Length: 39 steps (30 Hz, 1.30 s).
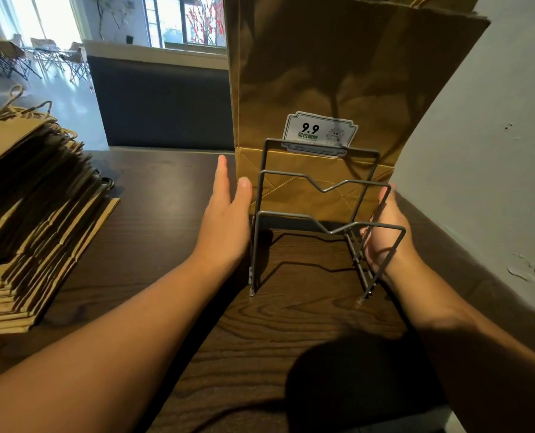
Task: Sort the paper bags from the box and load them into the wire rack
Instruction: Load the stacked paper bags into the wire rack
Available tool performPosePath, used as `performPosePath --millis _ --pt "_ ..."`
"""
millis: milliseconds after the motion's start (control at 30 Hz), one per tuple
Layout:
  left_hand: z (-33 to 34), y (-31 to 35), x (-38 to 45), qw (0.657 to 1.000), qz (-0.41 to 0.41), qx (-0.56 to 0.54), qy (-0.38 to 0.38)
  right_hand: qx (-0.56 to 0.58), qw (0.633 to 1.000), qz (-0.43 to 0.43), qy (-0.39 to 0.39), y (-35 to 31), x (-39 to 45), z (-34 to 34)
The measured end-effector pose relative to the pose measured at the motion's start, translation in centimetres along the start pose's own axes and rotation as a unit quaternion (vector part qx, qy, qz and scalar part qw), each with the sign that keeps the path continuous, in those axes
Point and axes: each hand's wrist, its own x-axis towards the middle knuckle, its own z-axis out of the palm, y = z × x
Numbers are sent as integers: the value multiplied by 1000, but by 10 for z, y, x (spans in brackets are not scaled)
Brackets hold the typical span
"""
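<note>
Presently one light, crease-prone paper bag (pixel 338 89) stands upright in the rearmost slot of the wire rack (pixel 316 220) at 12 o'clock on the worktop (pixel 172 195), both hands flanking with fingers (pixel 225 179) straight, gripping nothing; best held by its side edges.

The tabletop (pixel 291 323) was dark wood with heavy grain and a slight sheen. The rack (pixel 319 220) was thin grey metal wire, matt. The bags (pixel 338 73) were plain brown kraft paper, a bit creased, with twisted paper-cord handles on the stack (pixel 32 195).
</note>
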Motion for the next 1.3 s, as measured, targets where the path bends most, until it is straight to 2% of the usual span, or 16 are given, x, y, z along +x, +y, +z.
performPosePath --millis 100,267,400,467,533,633,733,933,1000,1133,1300 --pt "5 -8 6 998 -26 -25 -44 51 998 18 -26 3 7 3" --pt "6 -16 8 999 2 -45 -20 46 998 -3 -42 -2 -2 14" --pt "-14 -8 9 999 3 -43 -5 -96 990 -64 -83 5 -2 34" --pt "-29 -6 11 999 -16 -48 13 -119 987 -50 -97 4 1 47" --pt "-46 -5 16 998 -27 -42 27 -167 976 -84 -116 1 -4 63" --pt "-70 4 18 996 -66 -46 38 -128 984 -6 -120 -3 -8 92" --pt "-90 15 14 987 -127 -78 66 -123 983 -2 -140 -5 -16 116" --pt "-115 33 -4 979 -136 -100 112 -99 982 44 -158 -15 -28 121" --pt "-120 45 -14 979 -139 -90 118 -105 980 19 -170 -20 -39 114" --pt "-125 67 -36 989 -70 -58 116 -108 977 -46 -176 -28 -61 98" --pt "-139 87 -65 992 10 52 115 -149 967 -183 -98 -48 -93 80"
